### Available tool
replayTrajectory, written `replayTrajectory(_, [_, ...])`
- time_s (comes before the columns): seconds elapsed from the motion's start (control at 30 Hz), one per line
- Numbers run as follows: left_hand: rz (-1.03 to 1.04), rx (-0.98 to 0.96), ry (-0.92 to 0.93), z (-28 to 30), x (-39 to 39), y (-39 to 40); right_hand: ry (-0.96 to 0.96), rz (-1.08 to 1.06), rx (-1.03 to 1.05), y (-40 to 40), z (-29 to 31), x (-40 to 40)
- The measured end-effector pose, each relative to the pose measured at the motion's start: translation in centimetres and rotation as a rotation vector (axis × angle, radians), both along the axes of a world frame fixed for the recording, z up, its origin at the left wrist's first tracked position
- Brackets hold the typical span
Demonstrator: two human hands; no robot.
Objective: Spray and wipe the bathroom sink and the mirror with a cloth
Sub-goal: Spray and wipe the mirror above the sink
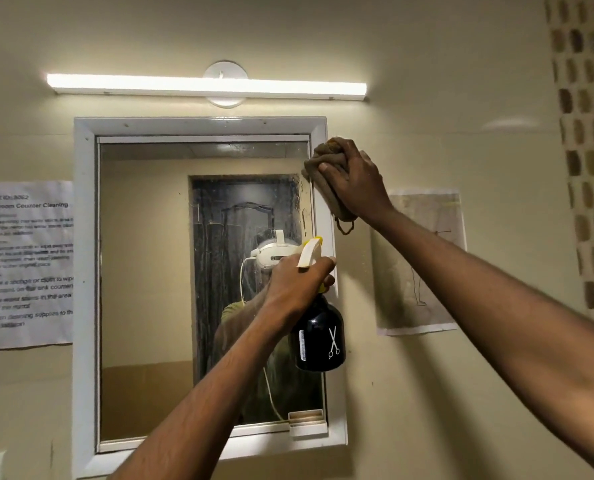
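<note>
A white-framed mirror (143,271) hangs on the wall, its glass wet with droplets and streaks near the upper right. My right hand (352,181) grips a bunched brown cloth (323,164) and presses it against the mirror's upper right edge and frame. Lower down, my left hand (297,282) holds a black spray bottle (319,337) with a white and yellow trigger head, upright in front of the mirror's right side. The bottle carries a white comb and scissors print. The sink is out of view.
A lit tube light (205,85) runs above the mirror. A printed instruction sheet (25,265) is taped to the wall on the left, another paper (423,265) on the right. A small white holder (306,422) sits at the mirror's lower right corner. Patterned tiles (590,150) line the far right.
</note>
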State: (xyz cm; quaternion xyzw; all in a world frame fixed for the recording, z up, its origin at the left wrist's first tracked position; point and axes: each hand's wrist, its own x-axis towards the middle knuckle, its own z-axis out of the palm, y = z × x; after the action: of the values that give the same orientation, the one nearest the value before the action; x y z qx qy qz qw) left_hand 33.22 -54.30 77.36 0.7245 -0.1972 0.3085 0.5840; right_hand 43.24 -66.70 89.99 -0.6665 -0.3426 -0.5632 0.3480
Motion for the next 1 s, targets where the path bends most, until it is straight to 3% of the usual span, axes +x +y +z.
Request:
replayTrajectory(0.27, [-0.029,0.002,0.035,-1.2,-0.7,0.4,0.017,0.024,-0.101,-0.9,-10.7,-0.1])
replayTrajectory(0.57, [-0.045,0.04,0.033,-1.1,-0.2,0.3,0.008,0.007,-0.025,0.1,-0.2,-0.8])
replayTrajectory(0.7, [-0.021,0.075,0.023,-1.3,0.2,0.3,0.013,0.005,-0.039,0.0,0.2,-0.4])
replayTrajectory(0.87, [0.172,0.149,-0.057,-1.6,0.0,0.0,0.007,0.012,-0.04,0.0,0.2,-0.4])
replayTrajectory(1.0, [0.161,0.165,-0.067,-1.6,-0.3,-0.1,0.014,0.019,-0.033,0.0,0.1,-0.5])
